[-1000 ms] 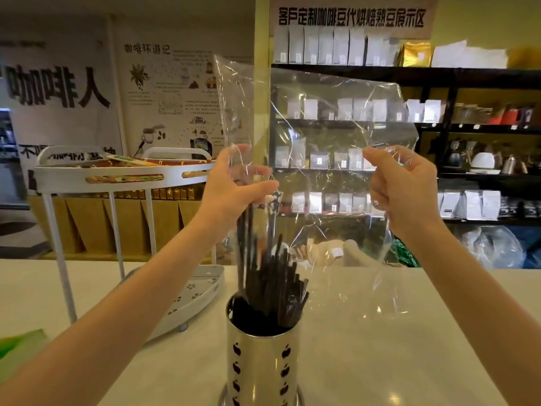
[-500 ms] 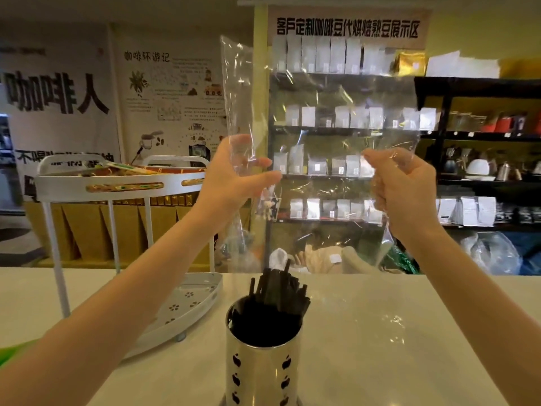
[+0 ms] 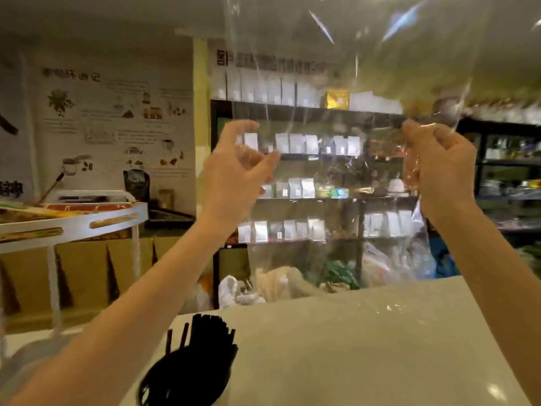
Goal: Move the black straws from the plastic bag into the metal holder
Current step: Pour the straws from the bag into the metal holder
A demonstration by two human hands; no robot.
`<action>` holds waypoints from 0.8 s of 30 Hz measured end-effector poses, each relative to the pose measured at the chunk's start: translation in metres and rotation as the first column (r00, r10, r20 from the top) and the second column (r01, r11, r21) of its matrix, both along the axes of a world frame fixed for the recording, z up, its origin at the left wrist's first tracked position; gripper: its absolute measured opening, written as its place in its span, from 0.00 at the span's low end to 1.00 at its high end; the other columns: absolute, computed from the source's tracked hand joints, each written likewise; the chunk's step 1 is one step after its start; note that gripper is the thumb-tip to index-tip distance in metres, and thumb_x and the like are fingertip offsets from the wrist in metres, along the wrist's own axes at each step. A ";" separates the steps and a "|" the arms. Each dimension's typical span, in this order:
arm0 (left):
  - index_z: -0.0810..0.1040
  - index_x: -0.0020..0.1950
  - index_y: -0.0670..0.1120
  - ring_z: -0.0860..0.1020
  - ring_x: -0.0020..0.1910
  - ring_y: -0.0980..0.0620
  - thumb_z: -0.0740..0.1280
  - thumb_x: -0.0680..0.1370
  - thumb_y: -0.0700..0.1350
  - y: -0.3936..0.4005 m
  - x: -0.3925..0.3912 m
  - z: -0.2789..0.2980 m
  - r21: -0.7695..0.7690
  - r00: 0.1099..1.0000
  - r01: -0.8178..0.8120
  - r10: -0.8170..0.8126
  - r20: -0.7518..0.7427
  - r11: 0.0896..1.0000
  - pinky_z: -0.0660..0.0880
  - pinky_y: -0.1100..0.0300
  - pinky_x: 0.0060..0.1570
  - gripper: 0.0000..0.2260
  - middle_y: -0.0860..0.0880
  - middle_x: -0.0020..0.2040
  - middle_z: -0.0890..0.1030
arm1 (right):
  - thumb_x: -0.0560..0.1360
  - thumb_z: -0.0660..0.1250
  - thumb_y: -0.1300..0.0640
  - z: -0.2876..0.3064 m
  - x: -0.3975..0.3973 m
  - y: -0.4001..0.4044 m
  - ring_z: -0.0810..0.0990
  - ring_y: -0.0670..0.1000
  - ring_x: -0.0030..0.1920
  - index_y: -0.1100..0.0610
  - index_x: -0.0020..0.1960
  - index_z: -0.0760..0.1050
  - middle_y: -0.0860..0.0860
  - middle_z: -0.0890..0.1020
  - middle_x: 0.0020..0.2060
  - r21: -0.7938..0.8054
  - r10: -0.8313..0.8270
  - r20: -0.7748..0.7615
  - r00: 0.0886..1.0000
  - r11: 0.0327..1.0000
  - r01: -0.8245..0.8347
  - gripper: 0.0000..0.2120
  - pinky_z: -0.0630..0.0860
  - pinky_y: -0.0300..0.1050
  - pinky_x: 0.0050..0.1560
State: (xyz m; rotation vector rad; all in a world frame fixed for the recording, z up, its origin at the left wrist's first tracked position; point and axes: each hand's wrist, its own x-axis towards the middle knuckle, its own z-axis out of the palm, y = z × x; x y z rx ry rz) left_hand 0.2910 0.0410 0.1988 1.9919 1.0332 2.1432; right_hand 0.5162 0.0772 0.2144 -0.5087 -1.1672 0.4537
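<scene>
The clear plastic bag is stretched between my two raised hands and runs up past the top edge; I see no straws in it. My left hand holds its left edge loosely, thumb and fingers curled around crumpled plastic. My right hand is closed tightly on the bag's right side. The black straws stand bunched below, in the dark mouth of the metal holder at the bottom edge. My left forearm hides the holder's body.
The holder stands on a pale counter. A white two-tier rack with wrapped items stands at the left. Behind the counter are shelves of white pouches and a wall poster.
Both hands have lifted the bag higher, well clear of the holder. The straws that hung from the bag a second ago now sit in the holder. My left-hand grip has loosened.
</scene>
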 end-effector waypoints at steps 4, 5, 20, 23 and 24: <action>0.64 0.64 0.46 0.80 0.29 0.51 0.69 0.71 0.40 0.016 0.041 -0.014 -0.164 0.989 0.141 -0.132 0.064 0.976 0.78 0.61 0.26 0.24 0.45 0.34 0.80 | 0.72 0.69 0.54 -0.013 0.043 0.017 0.63 0.41 0.16 0.54 0.33 0.72 0.42 0.69 0.14 -0.159 -0.155 0.113 0.981 0.972 0.172 0.11 0.60 0.31 0.18; 0.62 0.66 0.47 0.80 0.29 0.51 0.69 0.71 0.38 0.019 0.051 -0.023 -0.221 0.984 0.172 -0.159 0.078 0.960 0.78 0.61 0.25 0.26 0.43 0.36 0.80 | 0.72 0.69 0.54 -0.020 0.053 0.023 0.64 0.41 0.17 0.55 0.32 0.72 0.42 0.70 0.15 -0.198 -0.185 0.154 0.971 0.957 0.213 0.12 0.61 0.32 0.18; 0.69 0.64 0.47 0.72 0.40 0.51 0.66 0.74 0.42 0.028 0.078 -0.225 -0.628 0.958 -0.199 0.014 -0.286 0.752 0.72 0.57 0.43 0.19 0.49 0.45 0.73 | 0.74 0.59 0.53 -0.216 0.088 0.066 0.71 0.55 0.33 0.59 0.31 0.68 0.56 0.73 0.31 -0.604 -0.069 0.597 0.799 0.617 0.504 0.16 0.68 0.46 0.38; 0.69 0.65 0.43 0.71 0.45 0.50 0.63 0.74 0.41 0.025 0.066 -0.255 -0.658 0.915 -0.291 0.002 -0.403 0.695 0.65 0.64 0.47 0.19 0.43 0.52 0.75 | 0.72 0.60 0.56 -0.250 0.079 0.065 0.70 0.56 0.34 0.60 0.30 0.65 0.57 0.71 0.29 -0.583 -0.053 0.665 0.745 0.586 0.563 0.14 0.66 0.46 0.35; 0.69 0.65 0.41 0.72 0.48 0.48 0.63 0.74 0.41 0.023 0.061 -0.262 -0.661 0.902 -0.324 0.008 -0.433 0.677 0.65 0.62 0.49 0.19 0.42 0.53 0.75 | 0.72 0.61 0.57 -0.259 0.075 0.063 0.71 0.58 0.34 0.61 0.30 0.66 0.58 0.71 0.29 -0.566 -0.035 0.704 0.710 0.576 0.590 0.14 0.66 0.47 0.34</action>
